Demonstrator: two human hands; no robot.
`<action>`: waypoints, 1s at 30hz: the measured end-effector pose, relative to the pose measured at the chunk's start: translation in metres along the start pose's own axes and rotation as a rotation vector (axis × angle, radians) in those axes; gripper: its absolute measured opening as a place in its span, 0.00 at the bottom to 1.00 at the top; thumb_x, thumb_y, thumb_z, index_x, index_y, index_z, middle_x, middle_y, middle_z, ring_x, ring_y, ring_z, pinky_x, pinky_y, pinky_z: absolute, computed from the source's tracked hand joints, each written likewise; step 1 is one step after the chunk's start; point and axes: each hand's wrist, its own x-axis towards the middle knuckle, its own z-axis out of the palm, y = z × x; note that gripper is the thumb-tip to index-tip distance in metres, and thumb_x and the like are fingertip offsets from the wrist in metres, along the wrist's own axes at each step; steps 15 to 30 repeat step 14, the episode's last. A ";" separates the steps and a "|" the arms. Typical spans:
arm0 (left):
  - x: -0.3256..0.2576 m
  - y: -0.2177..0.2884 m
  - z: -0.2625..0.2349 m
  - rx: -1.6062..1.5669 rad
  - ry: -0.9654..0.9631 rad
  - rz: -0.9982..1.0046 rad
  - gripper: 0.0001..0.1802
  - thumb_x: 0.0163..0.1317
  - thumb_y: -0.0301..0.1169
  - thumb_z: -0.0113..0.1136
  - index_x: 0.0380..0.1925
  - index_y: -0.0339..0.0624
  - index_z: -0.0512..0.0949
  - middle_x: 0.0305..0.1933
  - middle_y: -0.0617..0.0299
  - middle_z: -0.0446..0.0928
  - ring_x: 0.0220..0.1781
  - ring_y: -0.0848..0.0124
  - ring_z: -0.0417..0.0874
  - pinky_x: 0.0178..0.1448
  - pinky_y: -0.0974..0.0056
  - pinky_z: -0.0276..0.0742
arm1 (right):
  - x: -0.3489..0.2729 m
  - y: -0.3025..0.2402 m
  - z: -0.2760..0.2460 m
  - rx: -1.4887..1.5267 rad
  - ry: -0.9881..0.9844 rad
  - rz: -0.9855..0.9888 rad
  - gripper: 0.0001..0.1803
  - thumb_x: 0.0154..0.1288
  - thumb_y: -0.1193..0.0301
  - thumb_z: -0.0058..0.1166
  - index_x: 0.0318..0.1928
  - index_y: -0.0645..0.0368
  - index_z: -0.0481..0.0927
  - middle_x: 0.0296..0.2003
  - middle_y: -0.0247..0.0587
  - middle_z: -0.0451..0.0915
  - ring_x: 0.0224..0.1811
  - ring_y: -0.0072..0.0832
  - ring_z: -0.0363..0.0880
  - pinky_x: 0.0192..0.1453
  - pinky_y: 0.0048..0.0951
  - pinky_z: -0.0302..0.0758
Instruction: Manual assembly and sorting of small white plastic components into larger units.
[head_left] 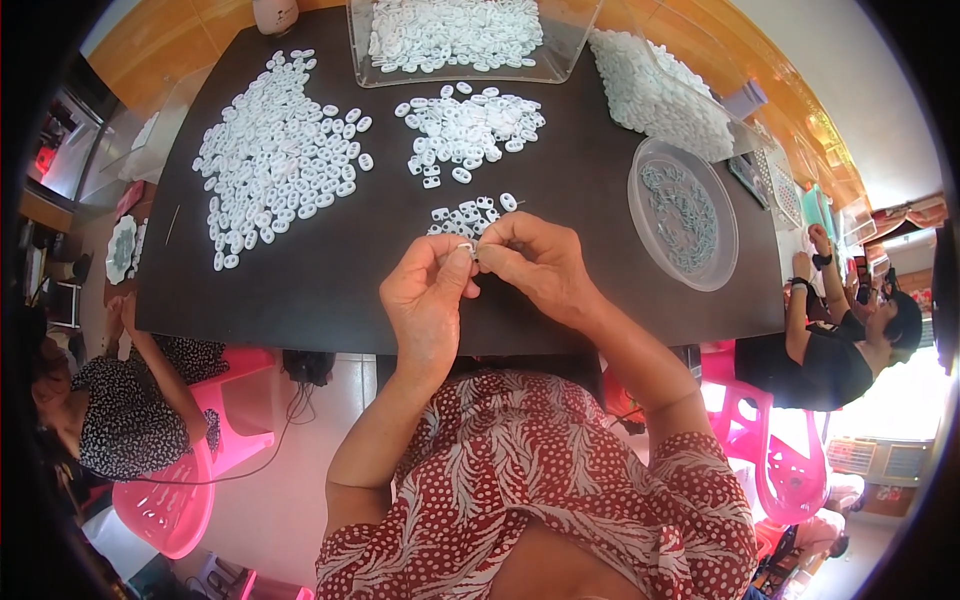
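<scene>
My left hand (425,290) and my right hand (540,265) meet over the near middle of the dark table. Pinched between the left thumb and index finger is a small white plastic piece (466,247), mostly covered by the fingertips. The right thumb and index finger close together right beside it; whatever they grip is too small to make out. Just beyond my fingers lies a little cluster of white pieces with dark holes (463,216). A white oval piece (508,202) rests by the right knuckles, with a thin sliver sticking out near it.
White oval two-holed pieces form a large heap (280,160) at left and a smaller one (470,125) ahead. Clear bins (470,75) of white pieces stand behind. A round clear tub (641,235) at right holds small greyish-green pieces. People sit at both sides near pink chairs (175,500).
</scene>
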 end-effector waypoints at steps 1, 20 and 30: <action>0.000 0.001 -0.001 0.005 -0.015 0.006 0.05 0.63 0.22 0.54 0.35 0.30 0.77 0.30 0.60 0.76 0.26 0.78 0.73 0.31 0.75 0.71 | 0.000 0.000 0.000 0.000 -0.002 0.002 0.03 0.62 0.77 0.53 0.34 0.65 0.77 0.30 0.31 0.77 0.33 0.14 0.73 0.38 0.18 0.71; -0.005 -0.013 0.000 0.181 0.019 0.128 0.06 0.64 0.23 0.55 0.38 0.31 0.77 0.32 0.62 0.76 0.30 0.78 0.74 0.33 0.75 0.72 | 0.002 0.012 0.007 -0.001 0.036 -0.063 0.06 0.63 0.73 0.52 0.32 0.63 0.76 0.25 0.27 0.75 0.25 0.11 0.65 0.27 0.17 0.64; -0.005 -0.013 0.000 0.181 0.019 0.128 0.06 0.64 0.23 0.55 0.38 0.31 0.77 0.32 0.62 0.76 0.30 0.78 0.74 0.33 0.75 0.72 | 0.002 0.012 0.007 -0.001 0.036 -0.063 0.06 0.63 0.73 0.52 0.32 0.63 0.76 0.25 0.27 0.75 0.25 0.11 0.65 0.27 0.17 0.64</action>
